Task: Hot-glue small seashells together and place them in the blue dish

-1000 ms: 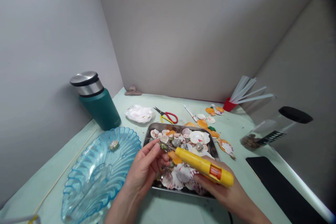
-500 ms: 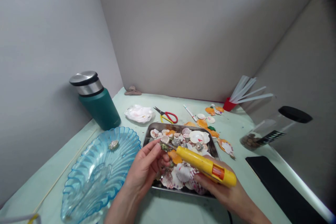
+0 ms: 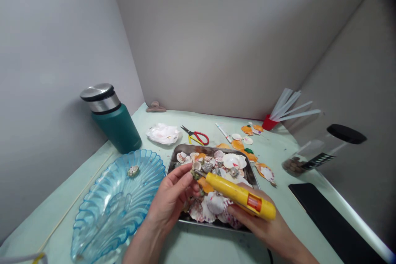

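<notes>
One blue scalloped dish (image 3: 136,198), at the left of the bench (image 3: 182,243), is being occupied by a lone shell (image 3: 133,170). To its right, a small greenish shell (image 3: 194,173) is being pinched between the thumb and fingertips of the left hand (image 3: 173,189), above the left part of a metal tray (image 3: 189,148) in which many other shells are being held. The pinched piece is probably being felt as light, stiff and brittle, slick where smooth; it is best being gripped by its outer edge, away from the nozzle (image 3: 200,172). That tip is being held against or just beside it; contact cannot be told. Further right, the yellow glue gun (image 3: 235,191) is being grasped by the right hand (image 3: 260,223), wrapped below its body. Compared with half a second ago, the small greenish shell is being held slightly farther right, what seems its pale side being shown more, and the gun is being brought slightly leftward.
</notes>
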### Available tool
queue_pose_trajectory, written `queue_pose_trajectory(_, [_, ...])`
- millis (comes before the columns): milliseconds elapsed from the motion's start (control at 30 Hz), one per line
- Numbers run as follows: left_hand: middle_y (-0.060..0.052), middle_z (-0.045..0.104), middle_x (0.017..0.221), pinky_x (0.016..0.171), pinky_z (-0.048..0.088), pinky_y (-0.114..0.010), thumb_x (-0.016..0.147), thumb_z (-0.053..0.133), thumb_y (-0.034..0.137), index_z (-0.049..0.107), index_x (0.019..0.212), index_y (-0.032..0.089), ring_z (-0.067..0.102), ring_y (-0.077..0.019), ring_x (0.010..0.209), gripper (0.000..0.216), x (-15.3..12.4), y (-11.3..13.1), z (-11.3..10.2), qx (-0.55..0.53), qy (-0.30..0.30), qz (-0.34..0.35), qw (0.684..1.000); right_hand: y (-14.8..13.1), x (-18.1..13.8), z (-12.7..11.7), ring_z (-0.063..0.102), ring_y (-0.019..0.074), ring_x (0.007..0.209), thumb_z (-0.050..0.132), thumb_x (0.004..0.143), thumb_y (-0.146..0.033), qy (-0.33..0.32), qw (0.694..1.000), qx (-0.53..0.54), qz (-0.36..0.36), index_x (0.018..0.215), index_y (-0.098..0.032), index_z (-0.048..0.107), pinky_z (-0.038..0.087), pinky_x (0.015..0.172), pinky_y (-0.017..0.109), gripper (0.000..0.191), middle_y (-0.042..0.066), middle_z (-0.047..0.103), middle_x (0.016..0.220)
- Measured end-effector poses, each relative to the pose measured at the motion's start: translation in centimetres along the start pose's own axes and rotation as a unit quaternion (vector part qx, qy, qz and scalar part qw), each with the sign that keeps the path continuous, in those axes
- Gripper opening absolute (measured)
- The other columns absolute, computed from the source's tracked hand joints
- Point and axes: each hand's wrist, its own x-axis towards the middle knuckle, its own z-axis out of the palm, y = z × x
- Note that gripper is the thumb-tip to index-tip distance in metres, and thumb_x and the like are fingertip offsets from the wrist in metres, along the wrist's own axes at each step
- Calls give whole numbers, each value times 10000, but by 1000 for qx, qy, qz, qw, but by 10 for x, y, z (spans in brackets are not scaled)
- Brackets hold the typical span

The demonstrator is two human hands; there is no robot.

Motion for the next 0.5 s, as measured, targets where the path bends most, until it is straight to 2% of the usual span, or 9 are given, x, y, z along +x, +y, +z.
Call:
queue_pose_trajectory(100, [-42,677,735,575,523,-228,623,829,232,684,983,126,606,-97,550,403,0,0,0,4,3,-3,1000,0,0,0,628,178,541,631,818,-323,-3,1000,-4,-3,792,-225,652,543,522,266,103,-5,676,657])
queue_pose_trajectory(333, [-30,650,628,561,514,-219,648,814,258,678,992,129,596,-104,546,392,-1,1,-1,1,-6,-3,1000,-2,0,1,638,187,535,635,815,-337,2,1000,2,4,795,-233,673,544,500,268,112,-2,682,645])
queue_pose_trajectory(500, [-29,654,630,568,516,-221,650,813,256,673,990,127,599,-106,547,390,-1,2,0,-2,-10,1,1000,0,-1,1,634,191,536,640,812,-362,16,1000,-12,5,780,-237,677,539,495,276,135,0,678,630])
